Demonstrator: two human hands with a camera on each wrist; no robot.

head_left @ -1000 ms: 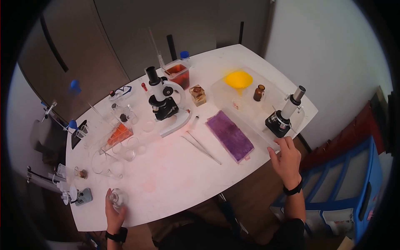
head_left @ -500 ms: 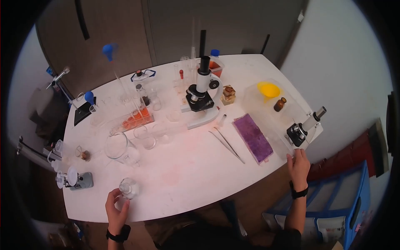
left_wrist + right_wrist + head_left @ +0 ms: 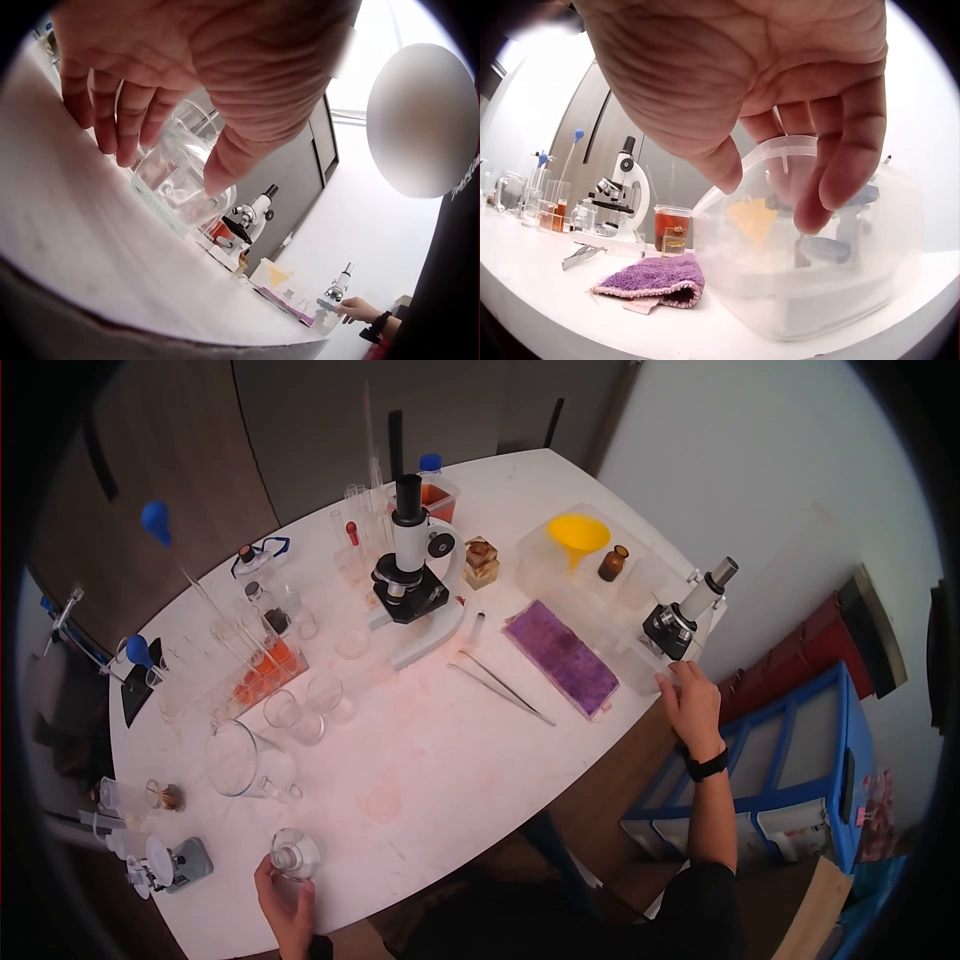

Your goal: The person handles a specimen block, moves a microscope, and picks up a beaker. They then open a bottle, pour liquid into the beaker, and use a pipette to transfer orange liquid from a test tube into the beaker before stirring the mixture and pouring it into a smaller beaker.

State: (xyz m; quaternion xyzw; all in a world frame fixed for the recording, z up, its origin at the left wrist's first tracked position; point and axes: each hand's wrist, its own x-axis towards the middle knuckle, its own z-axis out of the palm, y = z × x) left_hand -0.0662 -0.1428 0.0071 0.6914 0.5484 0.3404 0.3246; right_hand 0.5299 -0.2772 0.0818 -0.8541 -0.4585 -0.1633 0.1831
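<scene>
At the near left of the table my left hand (image 3: pixel 288 912) holds a small clear glass bottle (image 3: pixel 297 852), fingers on one side and thumb on the other. The left wrist view shows the thumb against the glass (image 3: pixel 184 184), its base close over the tabletop. My right hand (image 3: pixel 693 705) grips the near corner of a translucent plastic bin (image 3: pixel 742 300), fingers bent over its rim. Inside the bin lie a yellow funnel (image 3: pixel 578 534), a brown bottle (image 3: pixel 613 564) and a small microscope (image 3: pixel 690 610). A purple cloth (image 3: pixel 563 658) lies just left of the bin.
A white microscope (image 3: pixel 415 565) stands mid-table, with tweezers (image 3: pixel 505 694) in front. Glass beakers (image 3: pixel 235 760) and a rack with orange-filled test tubes (image 3: pixel 262 673) crowd the left side. A small balance (image 3: pixel 185 865) sits at the left edge. Blue-framed drawers (image 3: pixel 780 760) stand at the right.
The head view swings left and then back right. Both hands stay where they were, the left at the glass bottle and the right at the bin's corner.
</scene>
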